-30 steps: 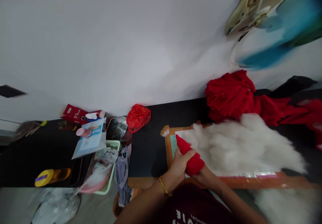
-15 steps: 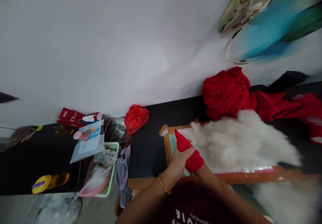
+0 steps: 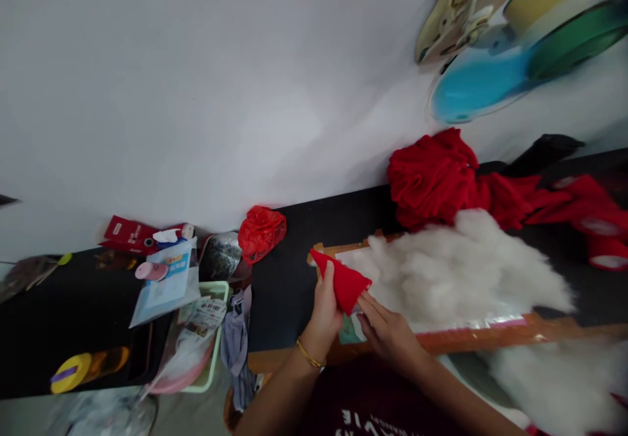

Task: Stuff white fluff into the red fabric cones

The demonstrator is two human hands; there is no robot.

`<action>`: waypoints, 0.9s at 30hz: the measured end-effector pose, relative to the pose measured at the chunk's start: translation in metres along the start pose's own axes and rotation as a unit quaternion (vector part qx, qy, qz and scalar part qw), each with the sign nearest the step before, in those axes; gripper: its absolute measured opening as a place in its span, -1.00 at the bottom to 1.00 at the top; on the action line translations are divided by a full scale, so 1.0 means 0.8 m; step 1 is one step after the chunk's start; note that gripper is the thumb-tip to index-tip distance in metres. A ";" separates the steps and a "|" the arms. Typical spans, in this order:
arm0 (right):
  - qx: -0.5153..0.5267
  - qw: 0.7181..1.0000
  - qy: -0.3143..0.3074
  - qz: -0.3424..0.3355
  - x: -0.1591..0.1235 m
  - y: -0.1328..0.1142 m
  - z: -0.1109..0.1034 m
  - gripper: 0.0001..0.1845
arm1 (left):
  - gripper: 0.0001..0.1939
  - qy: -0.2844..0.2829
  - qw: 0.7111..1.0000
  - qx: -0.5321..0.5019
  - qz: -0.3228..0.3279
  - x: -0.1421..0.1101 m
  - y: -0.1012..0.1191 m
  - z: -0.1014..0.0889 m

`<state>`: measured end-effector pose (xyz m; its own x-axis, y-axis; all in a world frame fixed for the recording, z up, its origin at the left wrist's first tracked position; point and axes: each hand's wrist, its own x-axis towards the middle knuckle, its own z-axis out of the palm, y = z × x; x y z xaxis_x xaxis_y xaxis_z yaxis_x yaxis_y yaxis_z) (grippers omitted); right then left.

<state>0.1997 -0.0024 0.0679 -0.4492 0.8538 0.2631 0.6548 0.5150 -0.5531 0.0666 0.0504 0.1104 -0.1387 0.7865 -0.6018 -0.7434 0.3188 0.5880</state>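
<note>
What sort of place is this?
Maybe a small craft workroom: white fluff is heaped on a black table, red cloth is piled behind it, and the left hand holds a red cone.

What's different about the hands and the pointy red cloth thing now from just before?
The right hand came back out of the pointed red cloth cone; its fingers are now at the wide end. The left hand moved left with the cone, keeping hold of it. The fluffy white stuffing and gathered red fabric heap stayed put.
</note>
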 end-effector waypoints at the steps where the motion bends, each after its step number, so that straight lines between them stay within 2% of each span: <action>1: -0.011 1.000 -0.003 0.005 0.002 -0.001 0.001 -0.61 | -0.44 -0.018 1.000 0.014 0.006 -0.003 0.001 0.001; 5: -0.032 0.996 -0.077 0.038 0.006 0.001 0.012 -0.74 | -0.54 -0.061 0.995 0.082 -0.008 -0.025 -0.008 0.008; 10: 0.005 0.997 -0.070 0.006 -0.001 0.004 0.020 -0.64 | -0.56 -0.064 0.989 0.130 -0.029 -0.043 -0.021 0.008; 12: 0.015 0.995 -0.095 0.011 -0.002 0.004 0.018 -0.65 | -0.56 -0.062 0.990 0.115 -0.050 -0.039 -0.022 0.002; 16: 0.016 0.983 -0.172 0.068 0.003 0.000 0.004 -0.74 | -0.48 -0.037 0.994 0.037 -0.096 -0.022 -0.019 -0.010; 19: 0.060 0.989 -0.134 0.031 0.006 -0.002 -0.008 -0.67 | -0.42 -0.062 0.991 0.040 -0.111 -0.021 -0.013 -0.011; 23: 0.122 0.989 -0.050 -0.074 0.001 0.000 -0.008 -0.37 | -0.45 -0.151 0.972 0.105 -0.146 -0.037 -0.005 -0.009; 25: 0.118 0.989 -0.046 -0.077 -0.001 0.001 -0.003 -0.32 | -0.49 -0.174 0.963 0.116 -0.169 -0.039 -0.006 -0.011; 27: 0.096 0.992 -0.059 -0.055 -0.002 0.000 0.002 -0.39 | -0.50 -0.155 0.967 0.092 -0.183 -0.032 -0.011 -0.014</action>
<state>0.1998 -0.0035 0.0663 -0.5865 0.7730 0.2420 0.4751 0.5702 -0.6702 0.0691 0.0215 0.1144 0.3350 0.7154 -0.6131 -0.5733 0.6712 0.4699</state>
